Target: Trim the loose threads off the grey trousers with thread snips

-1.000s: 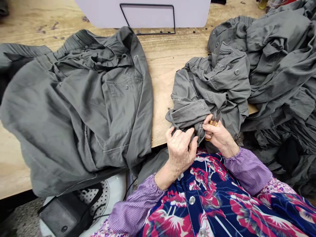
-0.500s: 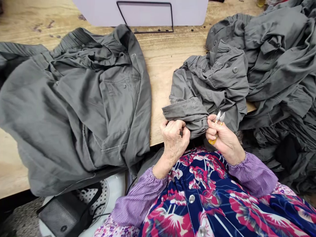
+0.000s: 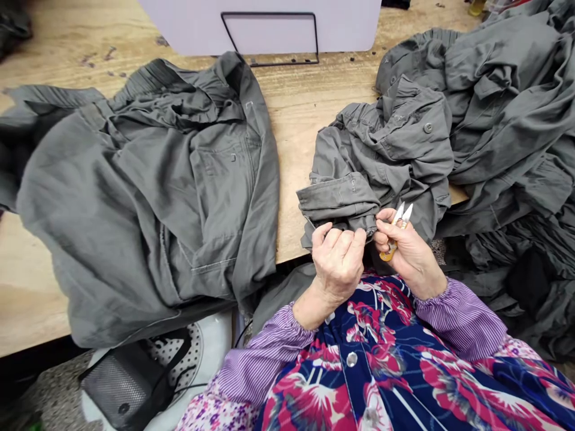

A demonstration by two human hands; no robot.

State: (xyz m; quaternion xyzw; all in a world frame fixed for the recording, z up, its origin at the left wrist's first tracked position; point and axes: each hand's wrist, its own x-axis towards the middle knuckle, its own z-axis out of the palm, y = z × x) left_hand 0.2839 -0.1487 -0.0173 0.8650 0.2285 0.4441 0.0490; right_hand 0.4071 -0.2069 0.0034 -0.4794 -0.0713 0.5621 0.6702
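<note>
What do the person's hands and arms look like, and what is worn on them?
The left hand and right hand wear no gloves. The sleeves are striped purple and white, with gathered cuffs; above them shows white fabric with small purple and pink flowers.

Pale wooden table [image 3: 294, 114], speckled floor [image 3: 58, 392], 1 white stool [image 3: 217, 341] below.

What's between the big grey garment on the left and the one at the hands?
A strip of wooden tabletop, seen in the head view.
</note>
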